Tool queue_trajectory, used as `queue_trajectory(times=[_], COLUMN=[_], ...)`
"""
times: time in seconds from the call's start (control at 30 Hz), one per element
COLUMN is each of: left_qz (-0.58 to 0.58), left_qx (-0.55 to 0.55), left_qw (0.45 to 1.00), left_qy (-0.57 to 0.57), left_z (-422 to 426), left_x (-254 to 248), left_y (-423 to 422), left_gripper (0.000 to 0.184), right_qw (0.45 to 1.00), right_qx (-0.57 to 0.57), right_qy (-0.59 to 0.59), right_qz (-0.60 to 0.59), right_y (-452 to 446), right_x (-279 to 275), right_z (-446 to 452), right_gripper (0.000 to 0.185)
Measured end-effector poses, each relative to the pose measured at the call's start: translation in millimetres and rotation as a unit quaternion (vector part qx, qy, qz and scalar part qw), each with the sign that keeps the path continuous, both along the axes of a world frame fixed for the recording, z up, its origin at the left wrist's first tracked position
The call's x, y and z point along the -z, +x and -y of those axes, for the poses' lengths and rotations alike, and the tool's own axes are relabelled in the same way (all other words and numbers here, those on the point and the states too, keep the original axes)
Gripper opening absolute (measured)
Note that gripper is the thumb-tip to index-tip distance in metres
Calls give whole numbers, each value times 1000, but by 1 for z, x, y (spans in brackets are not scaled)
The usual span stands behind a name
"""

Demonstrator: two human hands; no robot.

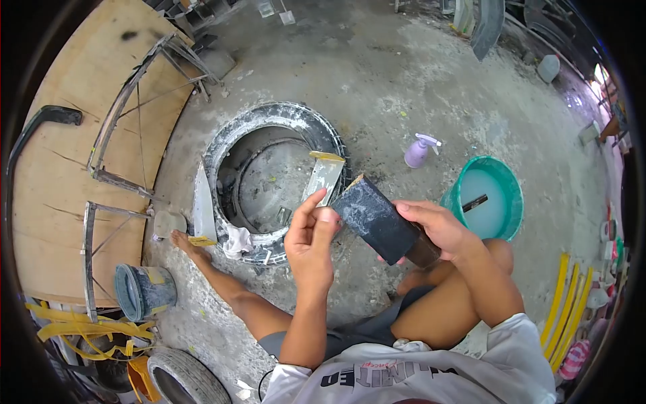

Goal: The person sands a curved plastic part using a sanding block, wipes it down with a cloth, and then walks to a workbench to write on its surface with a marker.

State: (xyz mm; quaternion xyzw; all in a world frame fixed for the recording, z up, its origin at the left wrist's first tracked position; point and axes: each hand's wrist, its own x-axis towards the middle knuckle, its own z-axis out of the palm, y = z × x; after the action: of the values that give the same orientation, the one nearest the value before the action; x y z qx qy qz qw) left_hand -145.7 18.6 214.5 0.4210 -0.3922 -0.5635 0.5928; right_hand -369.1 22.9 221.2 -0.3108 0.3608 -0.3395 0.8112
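Our two hands meet over a block (426, 250) partly covered by a black sheet (377, 219), held up off the floor (377, 87). Our right hand (439, 230) is closed around its near end, thumb on top and fingers underneath, where the brown of the block shows. Our left hand (311, 244) is half curled at the far end, index finger raised and thumb beside the sheet's edge; we cannot tell whether it pinches that edge. Just beyond our left hand a pale strip (324, 176) with a yellow end leans across a tyre (217, 155), and farther left another strip (203, 205) stands against the tyre's side, near a white rag (237, 241). Ahead of our right hand a purple spray bottle (416, 155) stands upright. To that hand's right sits a green bucket (511, 180) of cloudy liquid, with a dark bar (475, 203) in it. Well left of both hands is a grey bucket (160, 287).
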Motion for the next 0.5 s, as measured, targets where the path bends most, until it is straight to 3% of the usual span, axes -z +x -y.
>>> queue_trajectory(times=[0.07,0.13,0.23,0.33,0.43,0.5], left_qz=[-58,28,121,110,121,58], left_qx=[23,8,2,-29,-24,12], left_qw=[998,1000,992,993,992,998], left_qy=[17,9,-29,-33,-14,0], left_z=[1,3,4,4,5,6], left_x=[-10,-11,-8,-9,-4,7], left_y=[7,5,1,-4,3,15], left_gripper=[35,36,34,33,32,30], right_qw=[999,999,999,997,996,996], right_qx=[6,16,-11,-26,-49,-62], right_qy=[-16,-11,-27,-76,-50,-23], right_qz=[-34,-50,42,24,48,63], right_y=[4,9,11,16,16,17], right_x=[-1,-3,-4,-11,-7,-4], right_z=[-1,-1,1,0,3,2], right_gripper=[53,51,55,60,63,64])
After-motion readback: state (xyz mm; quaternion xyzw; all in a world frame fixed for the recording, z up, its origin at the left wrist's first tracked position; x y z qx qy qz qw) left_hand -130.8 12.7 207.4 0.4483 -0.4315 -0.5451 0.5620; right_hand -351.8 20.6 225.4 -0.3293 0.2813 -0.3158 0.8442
